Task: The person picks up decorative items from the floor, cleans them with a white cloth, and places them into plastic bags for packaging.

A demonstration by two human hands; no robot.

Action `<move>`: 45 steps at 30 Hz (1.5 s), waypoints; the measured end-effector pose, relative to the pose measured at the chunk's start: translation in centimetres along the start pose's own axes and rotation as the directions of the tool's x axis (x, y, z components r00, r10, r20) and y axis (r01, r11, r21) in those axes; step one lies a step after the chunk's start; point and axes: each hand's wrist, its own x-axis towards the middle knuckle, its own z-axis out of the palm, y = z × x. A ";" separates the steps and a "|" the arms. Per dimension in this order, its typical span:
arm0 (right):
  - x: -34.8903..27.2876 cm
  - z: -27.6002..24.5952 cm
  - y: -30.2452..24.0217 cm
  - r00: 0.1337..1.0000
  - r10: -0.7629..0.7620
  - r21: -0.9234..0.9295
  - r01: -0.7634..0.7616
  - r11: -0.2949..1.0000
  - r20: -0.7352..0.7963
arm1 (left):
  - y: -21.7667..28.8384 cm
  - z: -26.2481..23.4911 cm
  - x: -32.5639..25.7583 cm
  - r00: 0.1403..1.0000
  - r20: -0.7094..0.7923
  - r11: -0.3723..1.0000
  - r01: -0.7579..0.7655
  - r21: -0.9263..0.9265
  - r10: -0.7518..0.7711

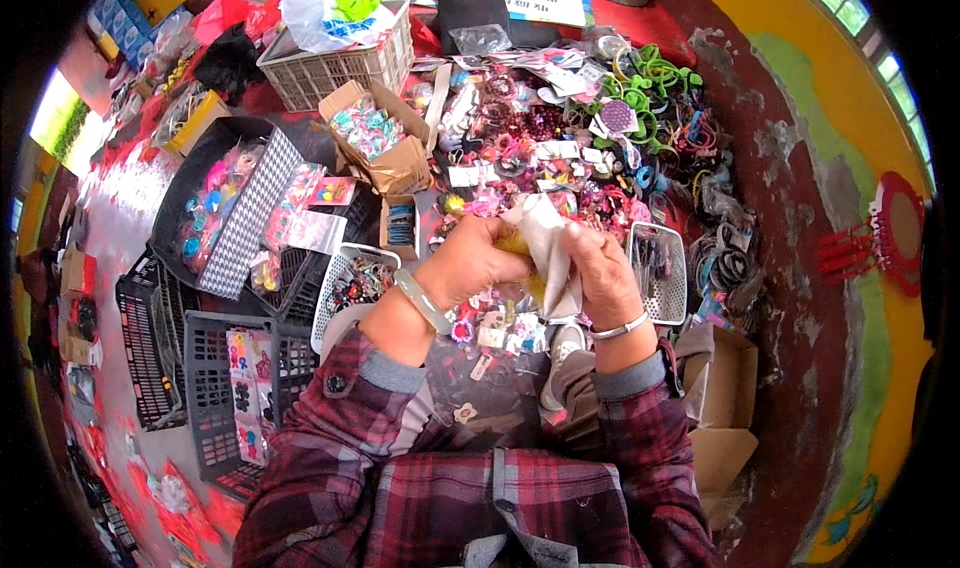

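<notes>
In front of my chest, both hands hold a soft white piece, cloth or paper, together with something mustard-yellow behind it. My left hand is closed, thumb toward the yellow stuff; what kind of thing it is I cannot make out. The fingers of my right hand pinch the white piece along its right side. A pale bangle sits on my left wrist, a silver one on my right. Below and beyond the hands lies a dense spread of hair ties, clips and small trinkets.
White baskets stand on either side of my hands. Green headbands lie far right, beside black cords. Left are an open cardboard box, a black box of bagged goods and a dark crate. An open carton is near my right arm.
</notes>
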 end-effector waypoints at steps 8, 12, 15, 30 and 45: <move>0.2 1.2 1.1 0.989 -0.146 -0.028 0.146 0.989 -0.007 | -1.2 0.3 0.6 0.997 0.043 0.997 -0.071 0.011 0.070; 0.3 0.3 0.8 0.898 -0.432 -0.593 0.394 0.702 0.085 | -1.2 1.5 0.4 0.973 0.117 0.980 -0.200 -0.011 0.200; 0.0 1.1 0.4 0.809 -0.576 -0.769 0.439 0.464 0.114 | -1.0 1.5 0.6 0.949 0.186 0.966 -0.260 0.008 0.254; 1.5 0.1 2.3 0.872 -0.374 -0.047 0.379 0.924 -0.316 | -1.9 1.1 1.0 0.926 0.274 0.943 -0.304 0.134 0.259; 0.6 -0.4 1.0 0.945 -0.323 -0.467 0.310 0.828 0.055 | -1.2 0.1 0.7 0.982 0.151 0.988 -0.094 -0.124 0.113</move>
